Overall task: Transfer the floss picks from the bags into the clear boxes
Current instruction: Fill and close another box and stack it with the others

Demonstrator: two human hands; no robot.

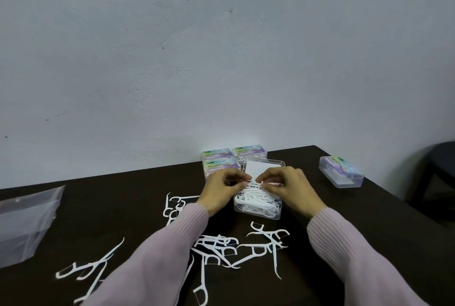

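An open clear box stands mid-table, its lid raised behind, with several white floss picks inside. My left hand and my right hand meet just above the box, fingertips curled and pinching a floss pick between them. Loose floss picks lie scattered on the dark table in front of the box, and more floss picks lie at the lower left. A clear plastic bag lies flat at the left edge.
Three closed boxes with colourful labels stand against the wall behind the open box. Another closed clear box sits at the right near the table's edge. A dark chair stands beyond the right edge.
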